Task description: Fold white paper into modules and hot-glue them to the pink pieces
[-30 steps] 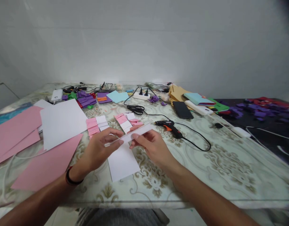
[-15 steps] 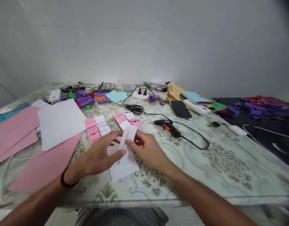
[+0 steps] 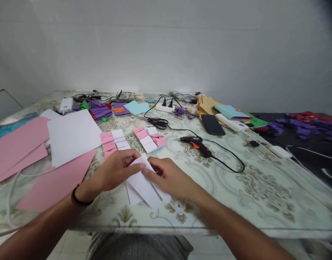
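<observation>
From here, L hand point(image 3: 116, 171) & R hand point(image 3: 168, 177) both pinch white paper point(image 3: 144, 184), prob. part-folded, w/ pink-white pcs point(image 3: 118, 139) nearby already folded, big white sheet point(image 3: 74, 135) flat, unfolded.

You are holding the paper point(image 3: 144, 186) pinched near its far end. It is plain white and folded into a long narrow panel, with another layer fanning out along its right side. It slants, its near end toward you and rightward, partly covering a white sheet point(image 3: 133, 196); contact is unclear.
</observation>
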### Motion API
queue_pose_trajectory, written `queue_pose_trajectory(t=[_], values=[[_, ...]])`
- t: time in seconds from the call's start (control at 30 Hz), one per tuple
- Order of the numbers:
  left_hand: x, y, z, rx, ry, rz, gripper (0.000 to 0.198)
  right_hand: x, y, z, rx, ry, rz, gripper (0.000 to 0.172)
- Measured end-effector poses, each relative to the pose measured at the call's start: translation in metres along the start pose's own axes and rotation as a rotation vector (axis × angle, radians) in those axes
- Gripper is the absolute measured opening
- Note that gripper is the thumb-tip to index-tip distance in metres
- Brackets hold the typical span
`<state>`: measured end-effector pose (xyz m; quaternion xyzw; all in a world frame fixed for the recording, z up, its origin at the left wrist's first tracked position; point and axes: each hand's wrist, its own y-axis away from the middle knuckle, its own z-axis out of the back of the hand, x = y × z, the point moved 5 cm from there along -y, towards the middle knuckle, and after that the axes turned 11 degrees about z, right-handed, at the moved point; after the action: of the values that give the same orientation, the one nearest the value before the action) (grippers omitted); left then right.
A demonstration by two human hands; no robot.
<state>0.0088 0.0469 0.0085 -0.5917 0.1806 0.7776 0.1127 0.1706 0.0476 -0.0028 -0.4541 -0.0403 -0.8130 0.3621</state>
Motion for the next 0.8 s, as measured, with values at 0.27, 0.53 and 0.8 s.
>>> queue_pose_trajectory(t=[0.27,0.53,0.8], values=[[0.001,-0.002,0.025,-0.172,0.177,0.06,0.022,-0.011,0.003,0.034,-0.128,-0.266,-0.049,0.033],[0.0,-0.005,0.013,-0.082,0.117,-0.059,0.019,-0.008,0.003,0.041,-0.103,-0.203,0.028,0.023],[-0.004,-0.004,0.017,-0.131,0.096,-0.172,0.012,-0.01,0.002,0.039,-0.215,-0.271,0.061,0.022]])
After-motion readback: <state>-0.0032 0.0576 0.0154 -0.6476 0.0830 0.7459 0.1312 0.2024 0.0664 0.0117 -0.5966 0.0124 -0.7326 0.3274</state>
